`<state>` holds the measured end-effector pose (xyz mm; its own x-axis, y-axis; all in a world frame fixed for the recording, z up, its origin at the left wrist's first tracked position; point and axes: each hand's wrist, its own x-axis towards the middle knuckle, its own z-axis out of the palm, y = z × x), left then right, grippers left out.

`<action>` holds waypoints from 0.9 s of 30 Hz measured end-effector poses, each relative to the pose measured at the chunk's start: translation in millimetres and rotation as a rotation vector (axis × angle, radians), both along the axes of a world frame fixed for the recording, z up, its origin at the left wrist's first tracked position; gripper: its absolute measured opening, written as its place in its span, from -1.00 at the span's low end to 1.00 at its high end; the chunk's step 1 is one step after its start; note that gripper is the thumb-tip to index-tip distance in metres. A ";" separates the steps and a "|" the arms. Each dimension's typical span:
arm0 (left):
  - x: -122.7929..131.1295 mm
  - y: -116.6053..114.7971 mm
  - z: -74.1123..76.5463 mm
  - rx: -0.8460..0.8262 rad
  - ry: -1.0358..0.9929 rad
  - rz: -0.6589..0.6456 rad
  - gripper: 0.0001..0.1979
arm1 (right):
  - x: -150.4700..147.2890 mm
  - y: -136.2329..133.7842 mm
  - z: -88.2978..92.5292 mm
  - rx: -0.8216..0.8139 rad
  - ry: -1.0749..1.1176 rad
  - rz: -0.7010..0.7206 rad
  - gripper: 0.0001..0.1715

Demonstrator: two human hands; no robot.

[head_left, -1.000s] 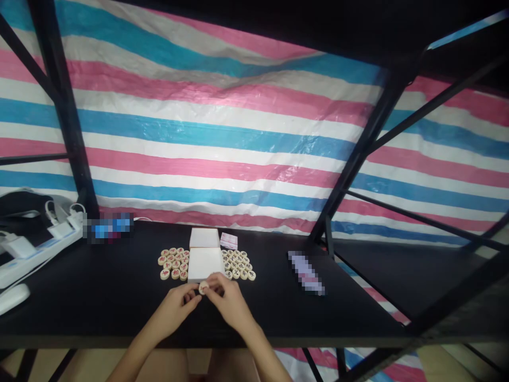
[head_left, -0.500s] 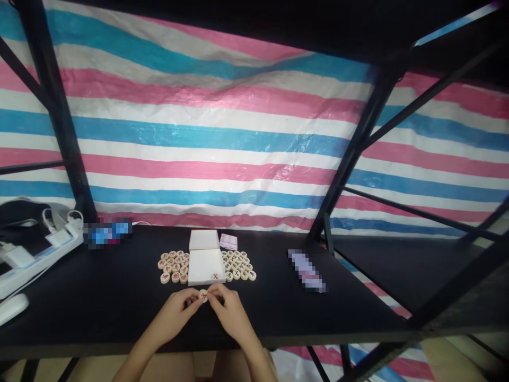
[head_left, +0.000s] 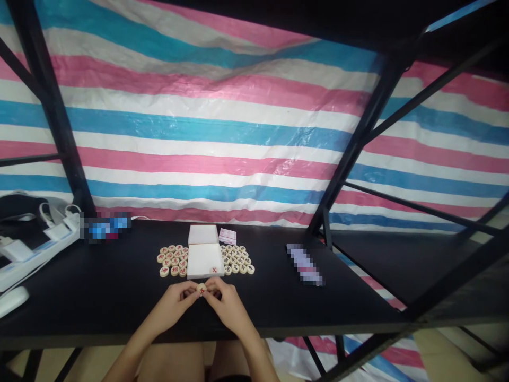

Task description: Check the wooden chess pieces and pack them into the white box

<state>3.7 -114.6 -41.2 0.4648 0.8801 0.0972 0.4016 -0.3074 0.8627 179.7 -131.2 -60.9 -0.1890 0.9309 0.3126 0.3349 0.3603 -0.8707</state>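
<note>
Between the fingertips of my left hand [head_left: 178,302] and my right hand [head_left: 221,296] is a round Chinese chess piece [head_left: 201,289] with a red character. Both hands pinch it from opposite sides, just in front of the open white box [head_left: 204,260]. One red-marked piece [head_left: 214,270] lies inside the box at its near right corner. Left of the box, red-marked pieces [head_left: 174,260] sit in rows. Dark-marked pieces [head_left: 238,260] stand in rows on the right side.
A small pink-and-white paper [head_left: 228,236] lies behind the dark-marked pieces. Farther right is a blurred-out flat object [head_left: 304,265]. At the left are a white power strip [head_left: 40,253] with plugs and a white mouse [head_left: 14,300]. Black metal posts [head_left: 350,143] frame the black table [head_left: 119,297].
The piece has turned between my fingers, so its character sits at a different angle. My hands stay in front of the box. The whole view has shifted slightly.
</note>
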 end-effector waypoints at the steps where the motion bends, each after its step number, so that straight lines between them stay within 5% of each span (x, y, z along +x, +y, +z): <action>1: 0.2 -0.5 1.7 0.007 0.027 -0.006 -0.65 | 0.2 -0.4 0.6 0.007 0.003 0.015 -0.88; 10: 0.7 -2.2 1.5 0.050 0.066 -0.011 -0.64 | 3.7 -2.2 5.5 0.116 -0.023 0.020 -0.78; 27: -2.7 -0.2 0.0 0.028 0.055 -0.038 -0.64 | 0.9 -1.3 3.9 0.052 -0.047 -0.032 -0.78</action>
<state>1.0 -114.8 -41.2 0.5029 0.8591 0.0946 0.4360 -0.3467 0.8305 180.6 -132.5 -57.0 -0.1747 0.9194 0.3524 0.3867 0.3932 -0.8342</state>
